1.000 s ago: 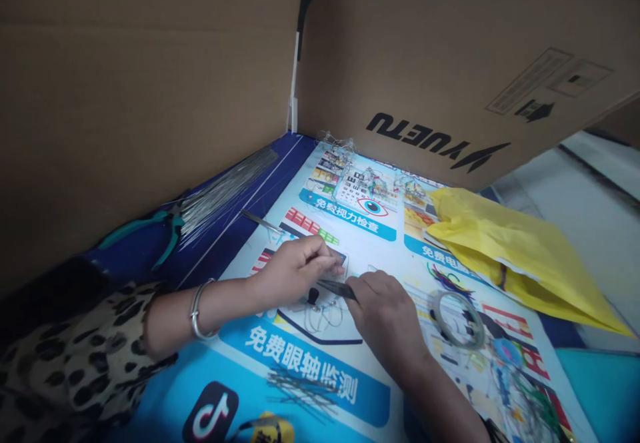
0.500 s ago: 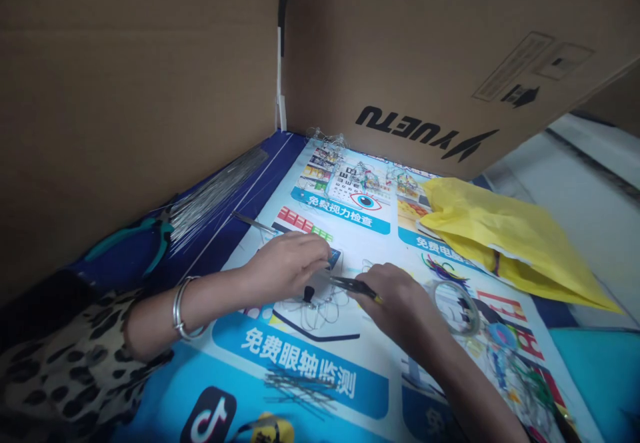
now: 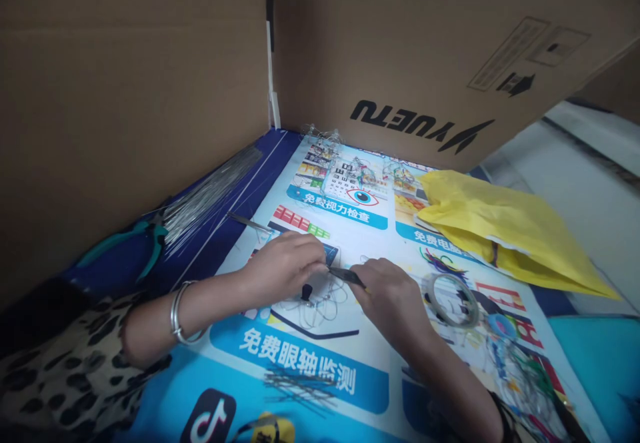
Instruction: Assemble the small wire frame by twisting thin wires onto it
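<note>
My left hand (image 3: 290,264) is closed in a pinch near the middle of the printed sheet. Thin looped wire (image 3: 325,311) shows just below its fingertips, but what the pinch itself holds is hidden. Wrapped in my right hand (image 3: 393,296) is a pair of pliers (image 3: 346,275) with dark, narrow jaws. The tips of these jaws meet my left fingertips, and whether they grip the wire cannot be made out. Beyond my left hand lies a slim metal tool (image 3: 251,222), like tweezers.
Straight wires (image 3: 215,190) and teal-handled pliers (image 3: 159,240) lie at left. A tape roll (image 3: 474,310), tangled coloured wire pieces (image 3: 525,376) and a yellow envelope (image 3: 530,230) are at right. Short dark wires (image 3: 300,388) lie in front. Cardboard walls (image 3: 150,63) rise behind.
The pliers have turned in my right hand, and their jaws have come up to my left fingertips. A pale patch below my left fingers no longer shows. The view has shifted slightly.
</note>
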The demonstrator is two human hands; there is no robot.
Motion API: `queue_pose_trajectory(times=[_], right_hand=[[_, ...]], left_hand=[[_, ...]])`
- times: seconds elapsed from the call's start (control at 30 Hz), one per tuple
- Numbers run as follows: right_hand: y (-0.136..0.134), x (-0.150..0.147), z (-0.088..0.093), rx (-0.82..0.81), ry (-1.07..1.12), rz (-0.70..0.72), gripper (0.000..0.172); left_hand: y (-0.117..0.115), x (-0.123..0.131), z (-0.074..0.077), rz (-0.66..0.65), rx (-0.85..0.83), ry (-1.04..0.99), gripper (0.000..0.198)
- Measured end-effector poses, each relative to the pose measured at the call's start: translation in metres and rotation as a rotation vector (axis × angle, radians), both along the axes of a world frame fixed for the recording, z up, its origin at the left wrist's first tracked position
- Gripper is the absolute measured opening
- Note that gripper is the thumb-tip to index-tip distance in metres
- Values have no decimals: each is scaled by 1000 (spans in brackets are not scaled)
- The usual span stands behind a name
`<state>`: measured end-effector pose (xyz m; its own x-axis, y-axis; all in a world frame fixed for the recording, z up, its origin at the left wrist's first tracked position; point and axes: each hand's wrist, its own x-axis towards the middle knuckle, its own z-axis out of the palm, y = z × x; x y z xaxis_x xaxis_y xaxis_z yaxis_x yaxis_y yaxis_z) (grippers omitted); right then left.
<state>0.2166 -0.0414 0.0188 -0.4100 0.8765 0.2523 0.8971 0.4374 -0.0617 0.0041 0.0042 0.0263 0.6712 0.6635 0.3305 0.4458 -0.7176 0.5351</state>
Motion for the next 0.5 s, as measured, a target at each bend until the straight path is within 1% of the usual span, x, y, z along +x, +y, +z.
queue_pose_trajectory(times=[0.1,0.17,0.3,0.33,0.4,0.5], right_hand=[[3,3,-7,63,20,3,9],[6,6,-13,118,50,-4,9],[13,14,-28,186,113,-34,11],[14,16,-31,191,120,-40,11],[16,19,-36,196,124,-51,11],[18,20,-38,186,106,-56,10]], left_hand=[[4,-2,-1,-2,-64,-68,17],[9,-3,-3,31,-113,-139,17],[20,-10,-12,212,-204,-280,18],[22,-12,-15,236,-218,-293,17],[25,-16,-19,208,-231,-297,16],[26,-20,-21,68,-231,-273,14]])
